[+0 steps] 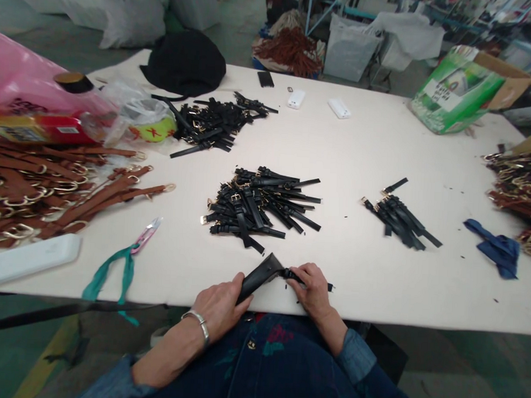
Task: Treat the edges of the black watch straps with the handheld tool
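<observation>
Close to the table's front edge, my left hand (220,305) is wrapped round a black tool (258,276) with a long body and a wide, angled end. I cannot make out its exact kind. My right hand (310,288) pinches a short black strap (292,275), whose near end meets the tool's tip. Part of the strap is covered by my fingers. Just beyond my hands lies a pile of black buckle straps (252,204) with gold buckles. A smaller bunch of black straps (399,216) lies to the right.
Brown leather straps (64,184) are heaped at left, near pink scissors (146,236) with a green ribbon and a white case (29,259). Another black strap pile (211,123) and a black cap (186,62) lie behind. A blue cloth (494,249) and a green box (459,90) are at right.
</observation>
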`<state>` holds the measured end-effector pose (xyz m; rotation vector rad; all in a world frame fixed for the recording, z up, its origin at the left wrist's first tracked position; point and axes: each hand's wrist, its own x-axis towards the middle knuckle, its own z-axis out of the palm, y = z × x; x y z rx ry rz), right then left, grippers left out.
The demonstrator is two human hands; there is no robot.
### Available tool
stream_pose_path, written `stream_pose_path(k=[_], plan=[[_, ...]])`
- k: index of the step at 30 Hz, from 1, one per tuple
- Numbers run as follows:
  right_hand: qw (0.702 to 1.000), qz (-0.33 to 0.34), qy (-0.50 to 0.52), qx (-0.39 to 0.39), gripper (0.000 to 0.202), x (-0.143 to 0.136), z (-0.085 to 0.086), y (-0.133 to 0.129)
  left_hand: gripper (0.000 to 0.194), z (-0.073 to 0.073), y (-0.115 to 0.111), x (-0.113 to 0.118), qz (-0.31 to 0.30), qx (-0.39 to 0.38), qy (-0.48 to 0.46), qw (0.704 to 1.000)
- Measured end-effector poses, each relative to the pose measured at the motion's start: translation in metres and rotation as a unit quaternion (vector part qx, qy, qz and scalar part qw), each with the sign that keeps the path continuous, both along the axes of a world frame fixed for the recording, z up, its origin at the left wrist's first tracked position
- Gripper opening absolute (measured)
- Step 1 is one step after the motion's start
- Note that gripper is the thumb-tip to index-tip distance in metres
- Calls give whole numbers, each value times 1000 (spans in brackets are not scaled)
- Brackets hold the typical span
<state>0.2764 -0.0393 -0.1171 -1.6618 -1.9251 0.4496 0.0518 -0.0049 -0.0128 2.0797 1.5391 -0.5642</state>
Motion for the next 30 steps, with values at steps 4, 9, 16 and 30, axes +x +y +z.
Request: stream_pose_path(k=[4,9,16,30], plan=[[1000,0,14,12,22,0,-1,2,35,2,-9,-5,-23,-8,-1,1000],[1000,-7,18,13,20,1,-1,4,32,1,-12,0,-21,7,-6,1000],[999,6,22,23,21,0,4,0,33,-3,-16,-6,2,22,-3,1000],[999,2,32,8,41,0,2,2,36,-6,-5,8,20,27,0,999]])
